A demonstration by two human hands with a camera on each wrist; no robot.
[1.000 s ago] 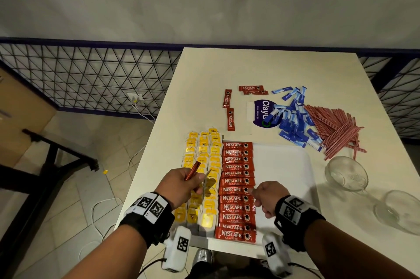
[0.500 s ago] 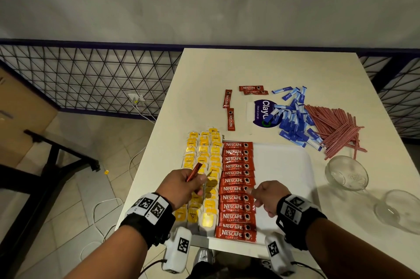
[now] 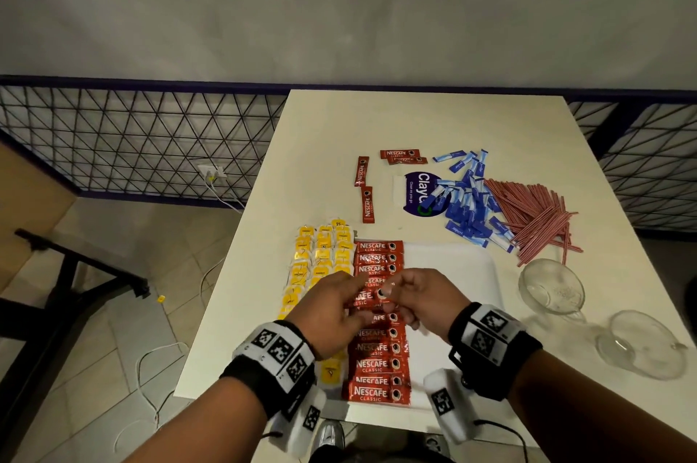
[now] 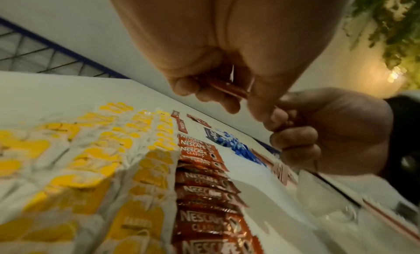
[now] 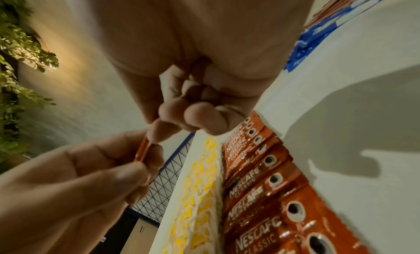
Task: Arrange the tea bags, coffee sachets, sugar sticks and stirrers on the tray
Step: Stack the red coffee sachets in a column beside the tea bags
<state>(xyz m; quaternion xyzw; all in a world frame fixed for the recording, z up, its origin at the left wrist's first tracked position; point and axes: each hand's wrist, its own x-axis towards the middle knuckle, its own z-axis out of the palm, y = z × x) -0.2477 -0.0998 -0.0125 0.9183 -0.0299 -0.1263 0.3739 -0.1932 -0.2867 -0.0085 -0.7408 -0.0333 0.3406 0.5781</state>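
A white tray (image 3: pixel 452 274) lies near the table's front edge. Yellow tea bags (image 3: pixel 320 255) fill its left side in rows, next to a column of red coffee sachets (image 3: pixel 379 349). Above that column my left hand (image 3: pixel 352 296) grips one red coffee sachet (image 3: pixel 371 295). My right hand (image 3: pixel 392 293) pinches its other end. The left wrist view shows the held sachet (image 4: pixel 227 87) between my left fingers. In the right wrist view my left hand (image 5: pixel 90 177) holds the sachet (image 5: pixel 143 150). Blue sugar sticks (image 3: pixel 467 206) and red stirrers (image 3: pixel 535 213) lie heaped behind the tray.
Loose coffee sachets (image 3: pixel 366 204) and a purple wipe packet (image 3: pixel 416 191) lie beyond the tray. Two glass cups (image 3: pixel 550 285) (image 3: pixel 641 344) stand to the tray's right. A wire fence runs behind the table, and floor cables lie to its left.
My left hand moved right with its sachet, to above the coffee column. My right hand rose from the column and took hold of the sachet's other end.
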